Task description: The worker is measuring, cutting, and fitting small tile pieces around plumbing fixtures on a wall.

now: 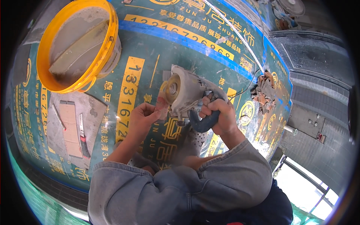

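Observation:
My right hand (220, 117) grips the dark handle of a dusty hand-held cutting tool (187, 93) with a round disc (171, 89) facing left. My left hand (144, 119) pinches a small pinkish tile piece (161, 108) and holds it against the lower edge of the disc. Both forearms in grey sleeves come up from the bottom, above a green printed floor sheet (157, 52).
A yellow bucket (77, 45) with grey mortar stands at the upper left. Left of my hands lie a tan tile (71, 129), a red-handled knife (83, 137) and a pencil. A pile of broken tile bits (264, 93) lies at the right, with a power cord and grey tiled steps.

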Action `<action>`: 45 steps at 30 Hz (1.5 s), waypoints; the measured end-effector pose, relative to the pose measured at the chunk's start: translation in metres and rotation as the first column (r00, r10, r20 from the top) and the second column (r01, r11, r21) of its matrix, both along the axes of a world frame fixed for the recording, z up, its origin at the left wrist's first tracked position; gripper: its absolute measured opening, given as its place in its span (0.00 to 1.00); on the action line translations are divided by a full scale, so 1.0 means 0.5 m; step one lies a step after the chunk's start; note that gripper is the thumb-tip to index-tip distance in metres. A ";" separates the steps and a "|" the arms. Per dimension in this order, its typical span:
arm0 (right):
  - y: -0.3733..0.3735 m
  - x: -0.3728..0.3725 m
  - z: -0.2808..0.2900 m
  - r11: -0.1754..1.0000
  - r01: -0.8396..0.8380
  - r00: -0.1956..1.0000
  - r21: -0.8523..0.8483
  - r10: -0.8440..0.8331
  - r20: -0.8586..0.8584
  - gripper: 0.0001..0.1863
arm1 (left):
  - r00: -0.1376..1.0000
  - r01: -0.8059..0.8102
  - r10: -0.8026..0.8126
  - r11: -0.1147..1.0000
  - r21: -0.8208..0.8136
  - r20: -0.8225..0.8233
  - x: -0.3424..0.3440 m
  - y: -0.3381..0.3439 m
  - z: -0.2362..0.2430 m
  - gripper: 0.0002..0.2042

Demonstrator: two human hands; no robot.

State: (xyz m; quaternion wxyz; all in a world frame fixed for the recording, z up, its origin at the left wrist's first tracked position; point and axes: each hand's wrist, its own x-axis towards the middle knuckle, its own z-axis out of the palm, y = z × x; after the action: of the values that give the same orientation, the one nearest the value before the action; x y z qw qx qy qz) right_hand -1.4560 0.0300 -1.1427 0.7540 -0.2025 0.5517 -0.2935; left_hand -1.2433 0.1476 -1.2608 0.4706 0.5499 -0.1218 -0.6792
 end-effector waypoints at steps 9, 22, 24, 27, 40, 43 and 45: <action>-0.003 0.005 -0.007 0.999 0.033 0.999 0.002 -0.033 -0.034 0.10 | 0.999 0.032 -0.032 0.999 -0.005 0.020 -0.010 0.010 0.002 0.06; 0.004 -0.001 -0.016 0.999 0.035 0.999 0.033 -0.036 0.030 0.17 | 0.999 -0.024 0.024 1.000 0.015 0.028 -0.020 0.017 -0.004 0.04; 0.002 0.008 -0.008 1.000 0.019 1.000 0.008 -0.019 -0.002 0.11 | 0.999 -0.027 0.026 1.000 0.010 0.035 -0.019 0.016 -0.002 0.04; -0.005 0.003 -0.021 1.000 0.017 1.000 0.014 -0.017 0.012 0.17 | 0.999 -0.035 0.035 0.999 0.007 0.027 -0.022 0.010 -0.008 0.04; 0.009 0.003 -0.025 0.999 0.024 1.000 0.046 -0.025 0.014 0.16 | 0.993 -0.001 -0.004 0.999 0.038 0.119 -0.028 0.013 -0.004 0.05; 0.008 0.003 -0.025 0.999 0.022 1.000 0.045 -0.022 -0.004 0.16 | 0.988 0.036 -0.040 0.999 0.028 0.150 -0.026 0.012 -0.012 0.07; 0.008 0.002 -0.028 0.998 0.030 0.999 0.054 -0.031 0.010 0.17 | 0.989 0.051 -0.053 0.999 0.019 0.138 -0.027 0.010 -0.010 0.08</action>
State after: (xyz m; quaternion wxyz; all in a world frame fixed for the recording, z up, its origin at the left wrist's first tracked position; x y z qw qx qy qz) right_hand -1.4552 0.0340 -1.1567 0.7576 -0.1721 0.5583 -0.2910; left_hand -1.2569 0.1524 -1.2657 0.4388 0.5959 -0.1633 -0.6525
